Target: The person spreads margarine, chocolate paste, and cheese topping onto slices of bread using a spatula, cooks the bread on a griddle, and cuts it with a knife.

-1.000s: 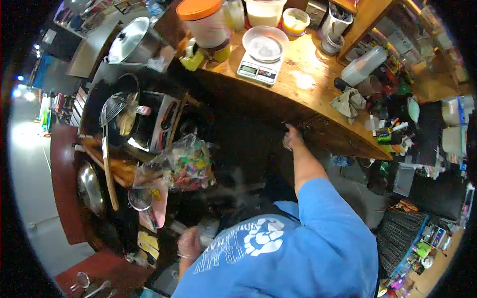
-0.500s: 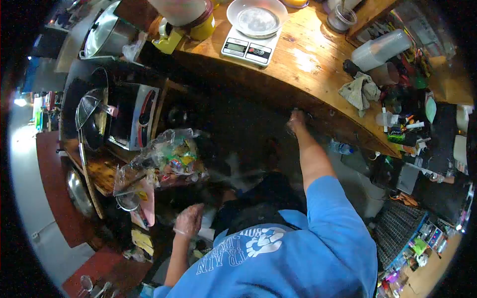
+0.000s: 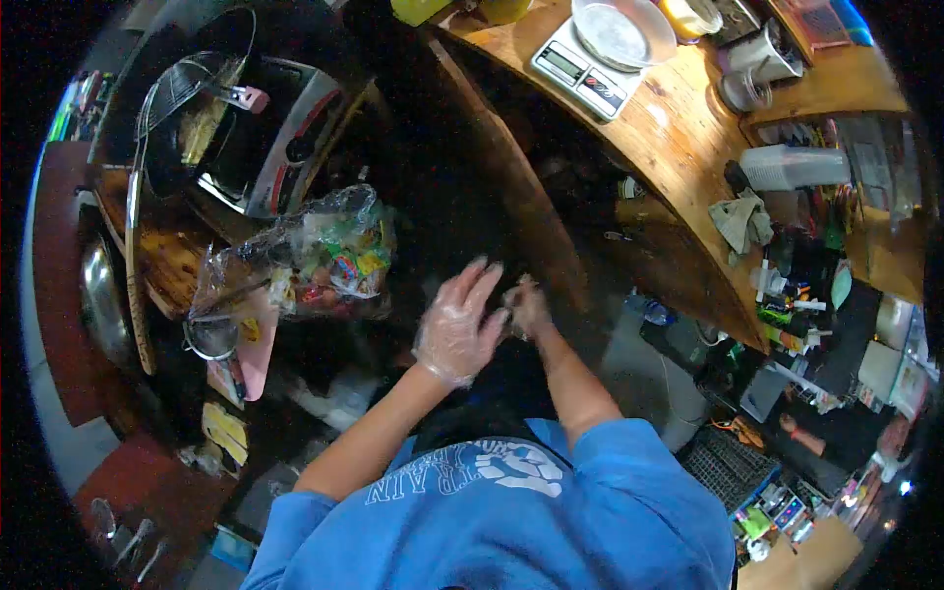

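My left hand (image 3: 458,324) wears a clear plastic glove and is raised in front of my body. Its fingers are spread and nothing is in them. Close beside its thumb is my right hand (image 3: 529,309), with the fingers bent together. What those fingers hold, if anything, is too blurred to make out. Beyond both hands a wooden drawer (image 3: 501,147) stands out from the table, with small things in its dark inside. To the left of my hands lies a clear plastic bag (image 3: 344,246) of colourful packets.
A kitchen scale (image 3: 588,74) bearing a clear bowl (image 3: 621,29) stands on the wooden table (image 3: 678,128). A crumpled cloth (image 3: 739,222) lies near its right edge. At left are an oven (image 3: 285,147), a wire strainer (image 3: 187,88) and a pink board (image 3: 258,344).
My right hand has left the table's front and come back beside my left hand, which has risen towards the middle. The drawer now stands open. My view has turned.
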### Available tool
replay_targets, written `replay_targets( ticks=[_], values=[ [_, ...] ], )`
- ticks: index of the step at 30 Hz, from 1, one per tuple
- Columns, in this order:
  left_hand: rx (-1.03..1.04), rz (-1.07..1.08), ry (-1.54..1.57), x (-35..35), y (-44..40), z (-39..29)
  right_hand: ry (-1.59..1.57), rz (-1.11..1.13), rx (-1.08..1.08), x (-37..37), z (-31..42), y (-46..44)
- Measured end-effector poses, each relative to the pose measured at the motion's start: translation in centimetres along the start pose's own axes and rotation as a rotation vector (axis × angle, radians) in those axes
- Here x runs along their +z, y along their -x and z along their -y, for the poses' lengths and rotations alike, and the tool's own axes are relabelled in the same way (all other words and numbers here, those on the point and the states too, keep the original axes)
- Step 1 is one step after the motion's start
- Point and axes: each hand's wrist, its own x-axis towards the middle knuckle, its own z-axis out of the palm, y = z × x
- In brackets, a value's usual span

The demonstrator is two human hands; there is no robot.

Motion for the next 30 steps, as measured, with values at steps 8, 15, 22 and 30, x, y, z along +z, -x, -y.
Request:
replay_targets(
  ticks=[8, 15, 22, 30],
  values=[
    [-0.123, -0.033, -0.278, 5.0, -1.8, 3.0, 0.233, 0.018, -0.164, -3.2, 8.8, -3.5],
    [-0.223, -0.051, -0.49, 4.4, -0.2, 7.3, 0.125, -0.205, -0.401, -7.7, 22.8, -14.9],
    [-0.2, -0.096, -0.519, 3.4, 0.5, 8.6, 0.018, -0.196, -0.485, -7.5, 31.8, -19.2],
    [-0.148, -0.105, -0.531, 2.7, 0.6, 9.2, -0.047, -0.134, -0.519, -6.0, 34.7, -21.4]
  ],
)
